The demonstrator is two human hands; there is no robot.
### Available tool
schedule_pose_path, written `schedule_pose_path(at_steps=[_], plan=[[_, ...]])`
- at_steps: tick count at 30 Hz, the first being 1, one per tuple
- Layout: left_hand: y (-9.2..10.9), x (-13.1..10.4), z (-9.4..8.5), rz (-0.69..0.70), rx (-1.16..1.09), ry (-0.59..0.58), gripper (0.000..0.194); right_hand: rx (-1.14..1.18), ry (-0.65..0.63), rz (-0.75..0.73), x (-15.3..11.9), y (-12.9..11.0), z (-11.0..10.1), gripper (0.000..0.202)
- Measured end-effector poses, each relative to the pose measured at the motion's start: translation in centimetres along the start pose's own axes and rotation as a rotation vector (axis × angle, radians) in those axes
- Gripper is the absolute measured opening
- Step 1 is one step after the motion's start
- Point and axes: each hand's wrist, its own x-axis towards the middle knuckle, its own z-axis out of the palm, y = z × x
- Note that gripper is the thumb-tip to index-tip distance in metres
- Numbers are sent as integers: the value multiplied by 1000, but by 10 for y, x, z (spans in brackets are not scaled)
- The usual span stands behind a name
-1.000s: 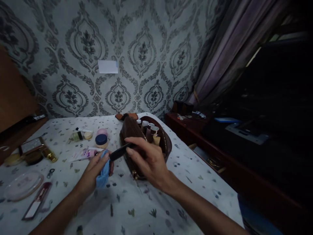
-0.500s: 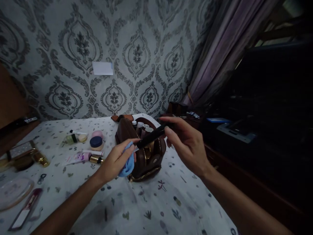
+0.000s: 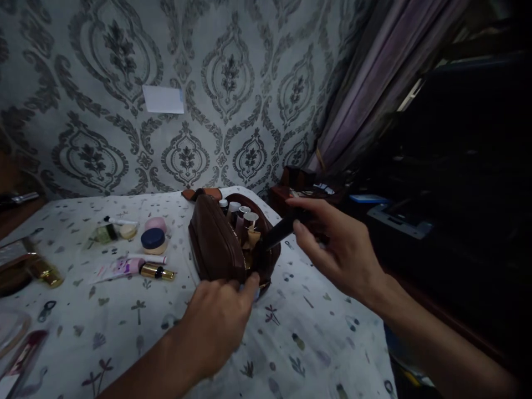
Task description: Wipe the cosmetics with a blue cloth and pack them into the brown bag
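An open brown bag [image 3: 216, 238] stands on the patterned white cloth, with several capped bottles [image 3: 243, 213] upright inside. My right hand [image 3: 336, 246] pinches a dark tube-like item [image 3: 280, 231] between thumb and fingers, its lower end at the bag's opening. At the bag's near edge, my left hand [image 3: 222, 321] is closed, knuckles up, with its thumb against the bag. A bit of blue cloth [image 3: 255, 292] shows beyond its fingers.
Left of the bag lie a navy-lidded jar [image 3: 153, 239], a gold-capped bottle [image 3: 157, 271], a pink-and-white tube [image 3: 116, 268] and compacts at the far left. Patterned wall behind; dark furniture and a curtain [image 3: 357, 94] on the right.
The dark item has come away from my left hand and tilted down into the bag's opening. My left hand has moved down to the bag's near edge. The view has shifted slightly.
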Motion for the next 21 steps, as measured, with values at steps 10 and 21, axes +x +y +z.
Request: schedule_pose_path(at_steps=[10,21], plan=[[0,0,10,57,-57,-141,59,-254,-389,-250,9,2,21,16],[0,0,9,59,-87,-156,58,-566,-728,-139,12,-2,44,16]])
